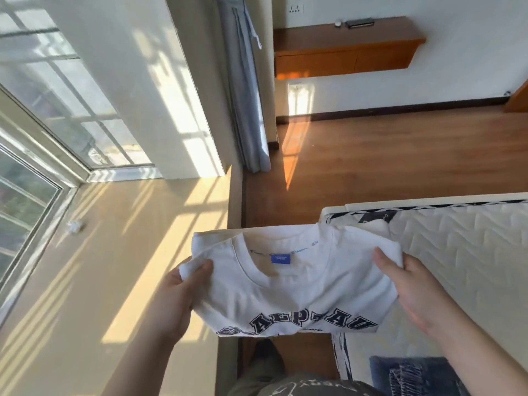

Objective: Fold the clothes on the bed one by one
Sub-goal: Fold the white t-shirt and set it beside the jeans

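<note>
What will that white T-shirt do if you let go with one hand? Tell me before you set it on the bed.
The white T-shirt would likely flop: it sags between the left hand and right hand. It is probably light, since pinches at its two edges carry it. The folds would probably fall open, as only the grip seems to keep them together.

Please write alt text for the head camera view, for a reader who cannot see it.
Two hands, left and right, hold a folded white T-shirt with dark letters in the air beside a bed. A blue garment lies on the bed; sun falls on the wooden floor.
</note>
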Action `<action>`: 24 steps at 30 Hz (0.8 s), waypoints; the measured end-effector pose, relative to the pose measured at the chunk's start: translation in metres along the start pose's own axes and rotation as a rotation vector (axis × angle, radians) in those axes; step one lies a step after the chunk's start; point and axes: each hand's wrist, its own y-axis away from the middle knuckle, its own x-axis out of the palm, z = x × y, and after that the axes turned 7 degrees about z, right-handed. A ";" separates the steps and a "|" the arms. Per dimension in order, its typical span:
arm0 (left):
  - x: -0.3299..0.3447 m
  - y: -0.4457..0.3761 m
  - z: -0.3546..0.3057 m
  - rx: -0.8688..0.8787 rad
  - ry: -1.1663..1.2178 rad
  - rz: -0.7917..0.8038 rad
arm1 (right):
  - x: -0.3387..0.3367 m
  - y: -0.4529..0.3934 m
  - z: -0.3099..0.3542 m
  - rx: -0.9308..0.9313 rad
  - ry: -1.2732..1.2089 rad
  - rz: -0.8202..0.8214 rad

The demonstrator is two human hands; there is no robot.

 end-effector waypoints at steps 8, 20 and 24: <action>-0.045 -0.135 -0.070 0.064 -0.037 0.134 | 0.037 -0.107 0.060 -0.016 0.016 -0.126; 0.018 -0.372 -0.172 0.044 -0.040 0.334 | -0.021 -0.238 0.114 -0.069 -0.016 -0.388; 0.065 -0.444 -0.199 0.019 -0.076 0.420 | -0.059 -0.272 0.123 -0.004 -0.056 -0.438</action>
